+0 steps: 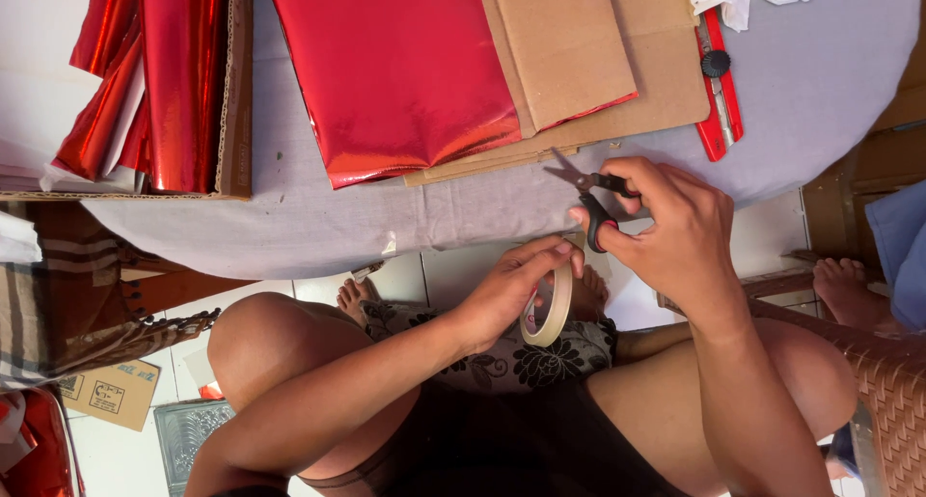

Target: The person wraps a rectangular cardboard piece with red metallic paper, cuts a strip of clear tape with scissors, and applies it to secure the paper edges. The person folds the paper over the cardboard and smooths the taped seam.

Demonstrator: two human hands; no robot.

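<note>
Grey cloth covers the surface [830, 92] we sit at, the largest thing in view; on it, toward twelve o'clock, lie a sheet of shiny red foil [395, 72] and flat brown cardboard [627, 63], with a red box cutter [719, 92] at about one o'clock. At ten o'clock a cardboard box [234, 92] holds more rolled red foil.

Below the surface's edge our own two hands work above our lap. Our right hand [675, 232] holds small black-handled scissors [593, 193], fingers through the loops, blades parted narrowly and pointing toward ten o'clock. Our left hand [511, 289] pinches a roll of pale tape [550, 309], fingers closed on its rim, the thumb on the outer face.

We judge the step to be cutting a strip off the roll: the scissors sit just at twelve o'clock of the tape, near but apart from it. Whether a free end is drawn out between the hands we cannot tell; it is too thin to see. The cut would call for the strip held taut across the open blades.
</note>
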